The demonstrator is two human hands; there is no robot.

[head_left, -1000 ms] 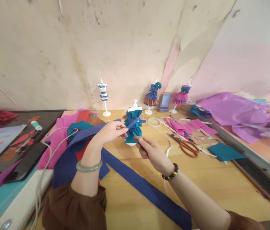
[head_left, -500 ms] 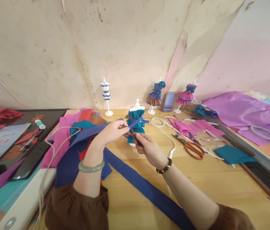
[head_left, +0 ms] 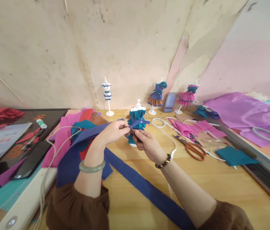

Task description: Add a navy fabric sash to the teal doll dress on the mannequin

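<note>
In front of me a small white mannequin (head_left: 138, 108) stands upright in a gathered teal dress (head_left: 137, 114). A narrow blue fabric strip (head_left: 137, 122) crosses the dress at its waist. My left hand (head_left: 114, 131) pinches the strip's left end between thumb and fingers. From the right, my right hand (head_left: 149, 145) grips a small pointed metal tool with a dark handle (head_left: 133, 131), its tip against the strip near my left fingertips. Fingers hide part of the tool, so its exact kind is unclear. Below my wrists lies a long blue fabric band (head_left: 144, 188).
Orange-handled scissors (head_left: 195, 151) and a white ribbon roll (head_left: 158, 122) lie to the right, near a teal cloth piece (head_left: 236, 156). More dressed mannequins (head_left: 157, 94) line the wall. Fabric scraps (head_left: 61, 140), a cable (head_left: 47, 153) and a black phone (head_left: 30, 161) sit at left.
My right hand has moved slightly left and up, bringing the tool's tip to the strip beside my left fingers. The whole view has shifted a little. My left hand keeps its pinch.
</note>
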